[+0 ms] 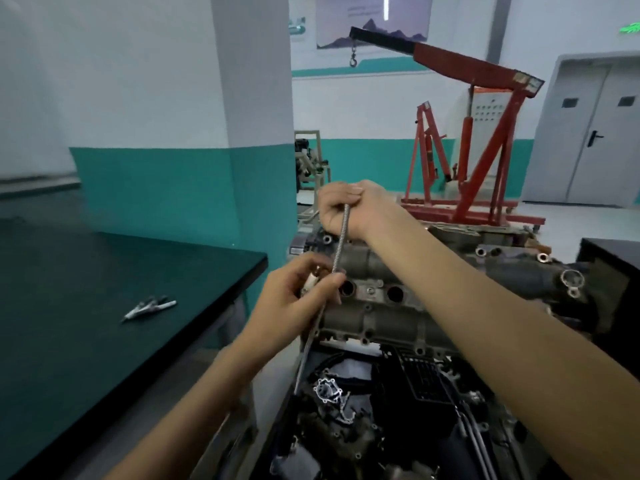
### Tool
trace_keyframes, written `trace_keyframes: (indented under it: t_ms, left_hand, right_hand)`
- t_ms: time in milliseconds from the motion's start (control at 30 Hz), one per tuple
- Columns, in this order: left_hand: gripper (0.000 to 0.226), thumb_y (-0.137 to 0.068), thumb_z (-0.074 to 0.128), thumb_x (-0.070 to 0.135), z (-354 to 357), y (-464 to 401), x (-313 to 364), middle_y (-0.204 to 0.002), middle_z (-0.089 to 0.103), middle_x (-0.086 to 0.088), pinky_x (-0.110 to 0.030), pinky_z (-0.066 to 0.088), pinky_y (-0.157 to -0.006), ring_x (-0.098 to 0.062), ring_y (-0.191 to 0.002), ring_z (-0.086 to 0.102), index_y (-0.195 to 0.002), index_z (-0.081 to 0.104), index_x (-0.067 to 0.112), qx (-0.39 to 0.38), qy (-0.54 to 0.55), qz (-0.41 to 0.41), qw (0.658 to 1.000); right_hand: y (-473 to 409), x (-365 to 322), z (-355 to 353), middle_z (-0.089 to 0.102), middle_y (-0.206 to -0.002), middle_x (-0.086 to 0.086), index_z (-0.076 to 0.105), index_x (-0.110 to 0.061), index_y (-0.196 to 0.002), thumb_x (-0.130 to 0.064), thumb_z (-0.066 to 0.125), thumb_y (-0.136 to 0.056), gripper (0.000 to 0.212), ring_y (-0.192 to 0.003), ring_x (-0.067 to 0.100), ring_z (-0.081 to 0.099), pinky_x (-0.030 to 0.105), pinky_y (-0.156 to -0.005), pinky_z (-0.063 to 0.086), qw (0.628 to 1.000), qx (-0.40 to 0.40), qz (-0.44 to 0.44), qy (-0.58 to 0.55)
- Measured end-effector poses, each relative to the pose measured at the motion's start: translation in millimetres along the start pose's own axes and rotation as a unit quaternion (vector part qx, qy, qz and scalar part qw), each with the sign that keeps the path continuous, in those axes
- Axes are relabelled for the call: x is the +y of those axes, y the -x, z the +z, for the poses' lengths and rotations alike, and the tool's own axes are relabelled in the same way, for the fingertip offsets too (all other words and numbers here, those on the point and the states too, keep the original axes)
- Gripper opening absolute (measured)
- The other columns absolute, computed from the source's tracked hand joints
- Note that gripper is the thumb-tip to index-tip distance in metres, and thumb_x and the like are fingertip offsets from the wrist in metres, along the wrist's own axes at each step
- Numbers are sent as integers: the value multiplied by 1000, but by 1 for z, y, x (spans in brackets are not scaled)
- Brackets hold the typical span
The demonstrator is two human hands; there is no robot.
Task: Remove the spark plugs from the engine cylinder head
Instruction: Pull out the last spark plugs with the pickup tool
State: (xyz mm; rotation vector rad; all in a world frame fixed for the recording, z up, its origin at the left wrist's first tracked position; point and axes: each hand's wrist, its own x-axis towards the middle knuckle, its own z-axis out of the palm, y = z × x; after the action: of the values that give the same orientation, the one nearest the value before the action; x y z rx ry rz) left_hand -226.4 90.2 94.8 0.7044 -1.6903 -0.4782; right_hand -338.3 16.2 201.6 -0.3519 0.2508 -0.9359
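Observation:
The grey cylinder head (377,327) lies across the middle, with two open spark plug holes (394,293) showing on top. My right hand (349,206) grips the upper end of a flexible coiled metal pick-up tool (341,237) above the head. Lower down, my left hand (294,306) pinches a white spark plug (309,283) at the tool's lower part, just left of the holes. The tool's thin shaft continues down past my left hand. Two removed spark plugs (149,308) lie on the dark table at the left.
A dark green-black table (104,341) fills the left side. Below the head sits the engine block with a water pump and hoses (332,396). A red engine hoist (485,140) stands behind, and a black bench corner (609,258) is at the right.

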Motion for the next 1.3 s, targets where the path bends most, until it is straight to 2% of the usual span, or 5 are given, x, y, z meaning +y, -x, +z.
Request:
trace_keyframes:
  t_ms: [167,300,667,1033,1300]
  left_hand:
    - [20,-92,48,22,-59,-1,-24,-58,58,10,-17,36,-51,-2,-47,44,-76,57,13,176,-169,1,970]
    - [25,-96,46,17,-111,-14,-42,-59,53,7,-25,35,-52,-2,-46,42,-74,55,17,293,-164,-60,940]
    - [28,-98,46,23,-253,-33,-103,-63,55,1,-13,28,-34,-1,-32,35,-74,58,16,412,-84,-242,875]
    - [23,-85,60,15,-304,23,-143,-57,45,-8,-16,29,-32,-18,-41,36,-70,48,3,109,-337,-512,783]
    - [31,-84,57,12,-334,48,-171,-61,45,-2,-30,40,-61,-25,-75,51,-59,40,11,22,-515,-512,687]
  right_hand:
    - [-54,56,20,53,-53,11,48,-3,-72,-32,28,-99,45,-43,19,53,24,-44,47,980,-16,-21,199]
    - [-72,132,-34,61,-67,5,54,-12,-75,-53,28,-95,52,-63,18,59,31,-70,49,835,-22,-4,549]
    - [-83,245,-117,47,-57,-7,30,-28,-132,-28,39,-98,35,-47,8,45,27,-47,39,686,-178,-144,691]
    - [-168,320,-58,60,-108,15,42,-8,-113,-22,40,-92,25,-99,34,57,34,-70,39,581,-27,-114,806]
    - [-198,342,-90,42,-127,17,43,-10,-128,-49,33,-94,53,-119,34,36,39,-102,28,503,-150,-21,851]
